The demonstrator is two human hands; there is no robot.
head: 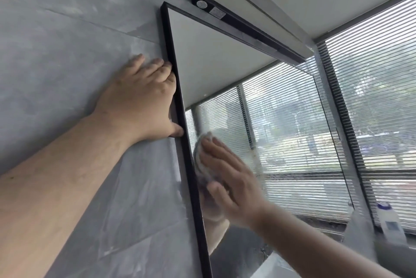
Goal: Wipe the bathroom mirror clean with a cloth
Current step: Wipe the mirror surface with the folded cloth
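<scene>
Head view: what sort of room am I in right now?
Most likely a bathroom or washroom, indoors. A black-framed mirror hangs on a grey tiled wall with a light bar mounted just above it, and a window with slatted blinds stands to the right.

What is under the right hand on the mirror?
A pale cloth, pressed to the mirror by the right hand. Only its edge beside the fingers shows; the hand covers the rest.

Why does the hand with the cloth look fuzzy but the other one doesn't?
Head view: the right hand and cloth look smeared, likely motion blur from wiping the mirror; the left hand, resting against the frame, looks sharp.
</scene>
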